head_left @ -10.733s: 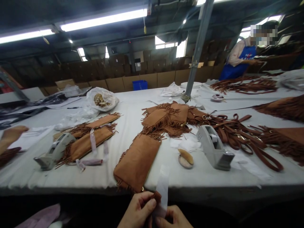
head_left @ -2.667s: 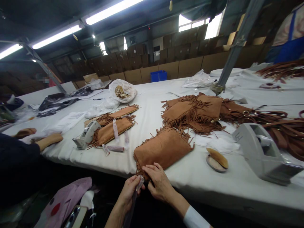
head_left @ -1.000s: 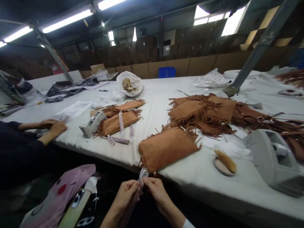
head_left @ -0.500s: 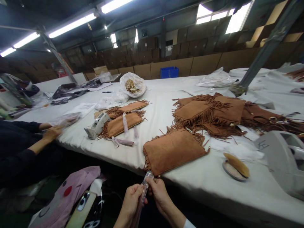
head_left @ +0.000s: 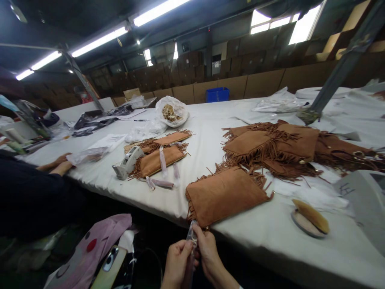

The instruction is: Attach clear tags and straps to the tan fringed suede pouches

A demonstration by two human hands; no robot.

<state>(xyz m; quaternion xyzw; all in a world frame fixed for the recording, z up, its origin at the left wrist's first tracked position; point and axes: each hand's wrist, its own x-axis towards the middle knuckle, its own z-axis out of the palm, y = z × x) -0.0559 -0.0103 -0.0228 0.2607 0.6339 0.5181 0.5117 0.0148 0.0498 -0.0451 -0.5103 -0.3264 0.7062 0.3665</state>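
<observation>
Plastic strip (head_left: 191,237) sits low centre, just under the table (head_left: 255,241) edge. Left hand (head_left: 177,261) and right hand (head_left: 208,251) both pinch it.

Both hands, left hand (head_left: 178,261) and right hand (head_left: 207,251), pinch a clear strip (head_left: 191,241) beside the suede pouch (head_left: 227,194).

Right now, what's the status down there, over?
Left hand and right hand pinch clear strip. Fringed pouch flat at table edge. Co-worker's hand far left, apart.
</observation>
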